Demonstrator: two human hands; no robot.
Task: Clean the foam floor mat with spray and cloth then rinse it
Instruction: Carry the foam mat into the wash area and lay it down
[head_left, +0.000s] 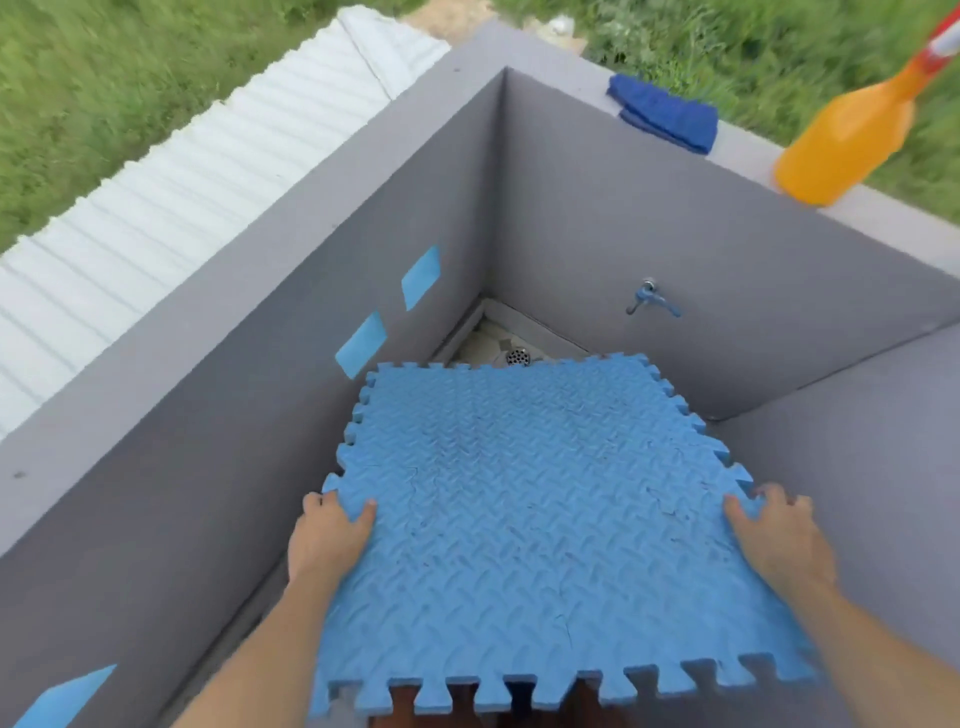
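A blue foam floor mat (530, 499) with a tread pattern and jigsaw edges is held flat above a grey walled wash bay. My left hand (324, 535) grips its left edge, thumb on top. On the opposite edge my right hand (779, 535) holds it the same way. A folded dark blue cloth (665, 111) lies on top of the far wall. To its right on the same ledge stands an orange spray bottle (847, 140), its red and white head partly cut off by the frame.
A tap with a blue handle (652, 300) sticks out of the far wall (597, 223). A round floor drain (518, 357) shows just beyond the mat. Blue tiles (421, 277) mark the left wall. Corrugated sheeting (171, 171) and grass lie outside.
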